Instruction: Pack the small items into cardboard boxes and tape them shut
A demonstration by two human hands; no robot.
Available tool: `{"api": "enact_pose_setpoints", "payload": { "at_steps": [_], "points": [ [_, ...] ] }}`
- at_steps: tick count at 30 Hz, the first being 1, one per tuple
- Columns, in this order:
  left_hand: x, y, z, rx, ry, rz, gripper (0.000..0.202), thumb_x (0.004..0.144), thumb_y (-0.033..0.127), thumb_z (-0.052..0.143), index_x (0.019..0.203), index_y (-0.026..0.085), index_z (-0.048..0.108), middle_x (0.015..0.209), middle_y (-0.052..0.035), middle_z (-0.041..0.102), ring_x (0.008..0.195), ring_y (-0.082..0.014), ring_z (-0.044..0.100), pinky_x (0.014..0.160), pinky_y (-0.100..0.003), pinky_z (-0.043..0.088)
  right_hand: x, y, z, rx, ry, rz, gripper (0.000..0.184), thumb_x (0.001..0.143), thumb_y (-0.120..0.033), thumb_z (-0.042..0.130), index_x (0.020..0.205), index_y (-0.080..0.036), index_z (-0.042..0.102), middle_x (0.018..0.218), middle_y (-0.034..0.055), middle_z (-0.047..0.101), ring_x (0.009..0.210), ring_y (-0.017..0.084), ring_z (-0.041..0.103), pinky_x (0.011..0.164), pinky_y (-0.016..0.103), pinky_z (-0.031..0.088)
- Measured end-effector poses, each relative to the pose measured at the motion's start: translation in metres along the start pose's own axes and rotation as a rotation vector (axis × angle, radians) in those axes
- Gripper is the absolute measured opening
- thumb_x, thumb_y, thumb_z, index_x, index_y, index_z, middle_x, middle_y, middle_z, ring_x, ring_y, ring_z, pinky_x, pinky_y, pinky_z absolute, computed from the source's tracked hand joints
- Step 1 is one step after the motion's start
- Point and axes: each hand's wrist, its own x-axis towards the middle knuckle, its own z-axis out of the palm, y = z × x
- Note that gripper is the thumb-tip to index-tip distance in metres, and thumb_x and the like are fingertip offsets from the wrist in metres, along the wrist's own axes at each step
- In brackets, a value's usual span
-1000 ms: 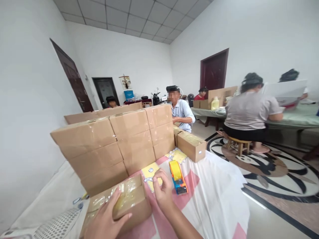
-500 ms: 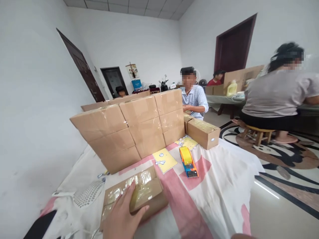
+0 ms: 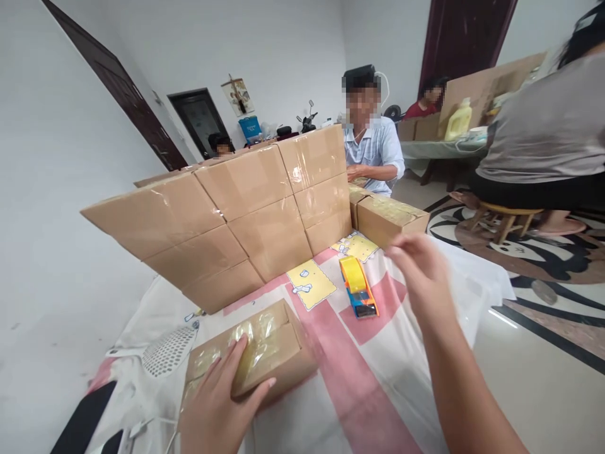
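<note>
My left hand point(image 3: 220, 394) lies on a taped cardboard box point(image 3: 278, 343) at the near side of the table. Its fingers stretch across the shiny tape on top, and the thumb points along the near edge. In the air to the right is my right hand point(image 3: 420, 268), slightly blurred, its fingers loosely bent and nothing visible in them. Left of it, a yellow, orange and blue tape dispenser point(image 3: 358, 287) lies on the cloth, apart from both hands. Behind the right hand stands another taped box point(image 3: 392, 217).
A wall of stacked cardboard boxes point(image 3: 250, 221) crosses the table behind my box. A white perforated object point(image 3: 167, 350) and a dark flat object point(image 3: 85, 416) lie at left. A person point(image 3: 378, 151) sits beyond the boxes; another point(image 3: 543, 139) sits on a stool at right.
My right hand has come up from the bottom edge into the space right of the tape dispenser. My left hand stays on the box. The whole view has shifted slightly.
</note>
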Motion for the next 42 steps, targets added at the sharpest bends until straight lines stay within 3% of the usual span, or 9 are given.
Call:
{"api": "enact_pose_setpoints", "payload": {
  "at_steps": [2, 6, 13, 20, 24, 28, 34, 38, 42],
  "points": [
    [0.003, -0.004, 0.002, 0.039, 0.06, 0.075, 0.073, 0.082, 0.064, 0.064, 0.145, 0.03, 0.052, 0.135, -0.0026, 0.069, 0.119, -0.0339, 0.067, 0.086, -0.047, 0.06, 0.021, 0.034, 0.02, -0.097, -0.061, 0.278, 0.03, 0.082, -0.043, 0.07, 0.095, -0.022, 0.054, 0.101, 0.0068, 0.065, 0.099, 0.024, 0.064, 0.088, 0.038, 0.052],
    [0.018, -0.016, 0.005, 0.083, 0.178, 0.309, 0.076, 0.081, 0.06, 0.07, 0.146, 0.025, 0.051, 0.132, -0.0054, 0.071, 0.11, -0.0307, 0.072, 0.085, -0.042, 0.062, 0.024, 0.085, 0.048, -0.083, -0.424, 0.752, 0.043, 0.075, -0.042, 0.077, 0.1, -0.021, 0.05, 0.097, 0.009, 0.069, 0.087, 0.024, 0.069, 0.069, 0.032, 0.054],
    [0.043, -0.023, 0.01, 0.051, 0.136, 0.421, 0.07, 0.081, 0.052, 0.073, 0.145, 0.028, 0.056, 0.138, -0.0026, 0.066, 0.12, -0.029, 0.068, 0.098, -0.037, 0.06, 0.011, 0.104, 0.073, -0.17, -0.475, 0.588, 0.026, 0.073, -0.027, 0.067, 0.092, -0.022, 0.05, 0.076, 0.0018, 0.071, 0.068, 0.019, 0.068, 0.058, 0.027, 0.048],
    [0.039, -0.016, 0.019, -0.051, 0.136, 0.325, 0.06, 0.083, 0.052, 0.071, 0.138, 0.027, 0.065, 0.14, -0.0047, 0.064, 0.126, -0.0319, 0.064, 0.103, -0.044, 0.058, 0.0, 0.055, 0.076, 0.227, -0.501, 0.563, 0.028, 0.073, -0.024, 0.063, 0.099, -0.02, 0.053, 0.069, 0.0025, 0.072, 0.061, 0.018, 0.066, 0.055, 0.026, 0.049],
    [0.03, -0.007, 0.004, -0.38, 0.208, 0.296, 0.043, 0.089, 0.049, 0.065, 0.126, 0.028, 0.072, 0.132, -0.0064, 0.07, 0.124, -0.032, 0.065, 0.103, -0.046, 0.056, -0.015, 0.01, 0.08, 0.303, -0.523, 0.578, 0.043, 0.072, -0.026, 0.069, 0.112, -0.02, 0.055, 0.073, 0.0031, 0.074, 0.062, 0.019, 0.068, 0.055, 0.027, 0.051],
    [0.009, 0.038, -0.007, -0.785, 0.337, 0.142, 0.04, 0.097, 0.051, 0.049, 0.091, 0.024, 0.079, 0.099, -0.0104, 0.078, 0.105, -0.0304, 0.071, 0.094, -0.045, 0.057, -0.051, -0.038, 0.087, 0.408, -0.536, 0.488, 0.044, 0.074, -0.024, 0.07, 0.115, -0.021, 0.055, 0.077, 0.0022, 0.073, 0.071, 0.021, 0.07, 0.061, 0.029, 0.055],
    [-0.04, 0.116, 0.014, -0.869, 0.264, 0.007, 0.046, 0.091, 0.053, 0.056, 0.119, 0.023, 0.077, 0.119, -0.0171, 0.07, 0.112, -0.0347, 0.065, 0.098, -0.047, 0.055, -0.135, -0.082, 0.081, 0.458, -0.526, 0.341, 0.038, 0.073, -0.017, 0.068, 0.108, -0.024, 0.056, 0.088, 0.0016, 0.069, 0.079, 0.021, 0.068, 0.073, 0.032, 0.057],
    [-0.069, 0.129, 0.014, -1.078, 0.177, -0.157, 0.048, 0.088, 0.063, 0.056, 0.091, 0.022, 0.082, 0.1, -0.016, 0.071, 0.111, -0.035, 0.065, 0.101, -0.044, 0.053, -0.163, -0.09, 0.071, 0.402, -0.545, 0.321, 0.034, 0.076, -0.021, 0.069, 0.108, -0.024, 0.056, 0.082, -0.0006, 0.064, 0.071, 0.019, 0.064, 0.066, 0.031, 0.055],
    [-0.078, 0.134, -0.009, -1.264, 0.08, -0.301, 0.057, 0.082, 0.071, 0.062, 0.059, 0.018, 0.069, 0.075, -0.0087, 0.059, 0.082, -0.0245, 0.061, 0.078, -0.031, 0.054, -0.16, -0.092, 0.073, 0.453, -0.532, 0.388, 0.028, 0.081, -0.032, 0.07, 0.102, -0.022, 0.054, 0.078, -0.0012, 0.063, 0.069, 0.018, 0.066, 0.062, 0.029, 0.054]
  ]
}}
